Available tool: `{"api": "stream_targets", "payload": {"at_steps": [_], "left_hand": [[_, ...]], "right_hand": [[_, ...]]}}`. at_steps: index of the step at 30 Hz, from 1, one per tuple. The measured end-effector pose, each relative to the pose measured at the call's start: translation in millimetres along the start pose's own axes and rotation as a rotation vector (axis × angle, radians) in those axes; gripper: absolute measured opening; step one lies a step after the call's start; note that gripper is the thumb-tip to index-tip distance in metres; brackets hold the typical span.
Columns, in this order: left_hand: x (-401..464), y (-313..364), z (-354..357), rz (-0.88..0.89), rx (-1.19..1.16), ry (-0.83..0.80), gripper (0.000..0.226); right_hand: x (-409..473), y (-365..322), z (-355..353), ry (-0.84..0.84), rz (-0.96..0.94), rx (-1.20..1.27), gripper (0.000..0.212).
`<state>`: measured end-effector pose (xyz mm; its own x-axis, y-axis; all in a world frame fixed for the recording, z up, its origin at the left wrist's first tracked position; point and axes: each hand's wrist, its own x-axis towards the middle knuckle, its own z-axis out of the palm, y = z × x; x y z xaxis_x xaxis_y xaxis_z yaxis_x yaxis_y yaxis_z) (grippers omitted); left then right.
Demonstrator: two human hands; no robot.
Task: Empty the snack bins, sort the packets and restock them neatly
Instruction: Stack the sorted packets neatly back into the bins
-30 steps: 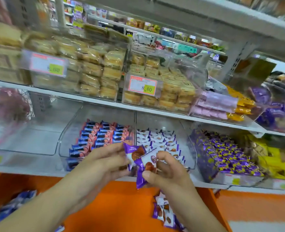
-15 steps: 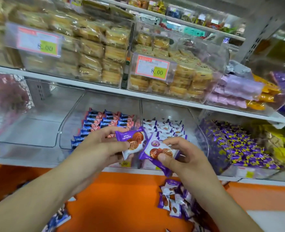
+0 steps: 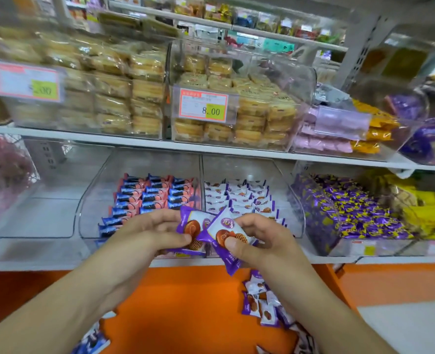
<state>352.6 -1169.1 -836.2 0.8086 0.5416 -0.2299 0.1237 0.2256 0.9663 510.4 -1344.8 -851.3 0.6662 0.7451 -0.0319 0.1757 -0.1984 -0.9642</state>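
While two purple-and-white snack packets sit in front of the lower shelf, the left hand (image 3: 147,233) pinches the left packet (image 3: 192,227) between thumb and curled fingers, and the right hand (image 3: 262,238) pinches the right packet (image 3: 225,235) the same way, its thumb pressed on the printed biscuit picture. Both packets touch at their inner edges. Just behind them, a clear bin (image 3: 252,198) holds neat rows of matching packets; the bin to its left (image 3: 145,198) holds rows of blue-and-pink packets. Below the hands, more purple-and-white packets (image 3: 262,305) lie loose on an orange surface (image 3: 185,302). Further right is a bin of purple-and-yellow sweets (image 3: 351,210). Above, bins of wrapped cakes carry a price tag (image 3: 203,104).
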Motion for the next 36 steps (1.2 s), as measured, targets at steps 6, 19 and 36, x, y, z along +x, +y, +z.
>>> {"api": "stream_targets", "payload": {"at_steps": [6,19,36], "left_hand": [[-8,-6,16,0.001,-0.176,0.061,0.046],[-7,-15,43,0.027,-0.128,0.051,0.042],[53,-14,26,0.258,0.568,-0.044,0.042]], "right_hand": [[1,1,0,0.020,0.016,0.203,0.029],[0,0,-5,-0.034,-0.021,0.132,0.029],[45,8,-20,0.074,0.037,0.045,0.043]]}}
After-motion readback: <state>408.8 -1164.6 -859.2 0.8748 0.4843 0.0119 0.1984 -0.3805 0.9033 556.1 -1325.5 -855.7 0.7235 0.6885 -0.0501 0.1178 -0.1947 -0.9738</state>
